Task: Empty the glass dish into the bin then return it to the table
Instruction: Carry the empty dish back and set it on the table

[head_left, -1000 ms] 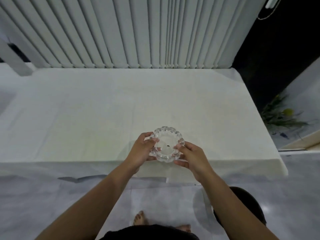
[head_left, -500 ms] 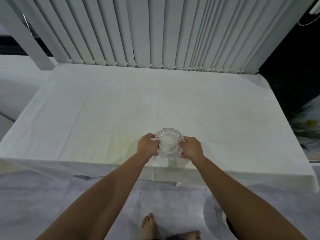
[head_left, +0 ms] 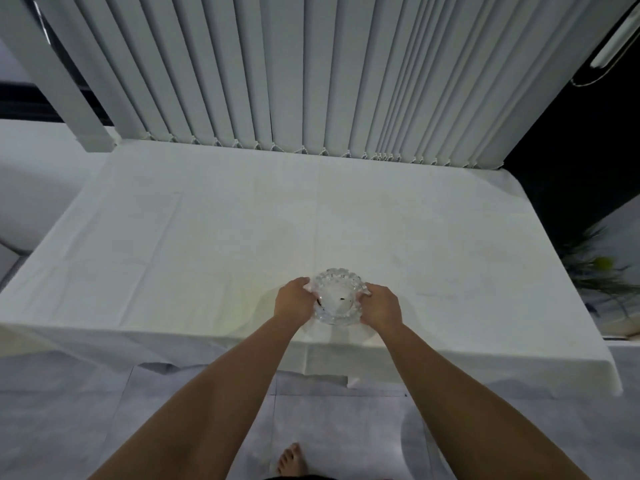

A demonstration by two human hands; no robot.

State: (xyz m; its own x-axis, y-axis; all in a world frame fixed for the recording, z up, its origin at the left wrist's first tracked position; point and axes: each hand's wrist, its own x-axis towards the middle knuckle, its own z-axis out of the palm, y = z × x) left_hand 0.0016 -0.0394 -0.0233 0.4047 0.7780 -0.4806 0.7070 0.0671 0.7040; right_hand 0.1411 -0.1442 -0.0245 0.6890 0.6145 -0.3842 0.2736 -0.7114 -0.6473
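Glass dish (head_left: 337, 297): round, scalloped rim, near the front edge of the table (head_left: 207, 237), a few small dark bits inside it; cannot tell if its base touches the cloth.
Left hand (head_left: 293, 301): curled around the dish's left side, fingers closed against the rim.
Right hand (head_left: 380, 306): closed on the dish's right side, opposite the left.
Table: draped in a white cloth.
Blinds (head_left: 311, 74): vertical slats hanging behind the table's far edge.
Bare foot (head_left: 290, 459): on the floor below the table's front edge.
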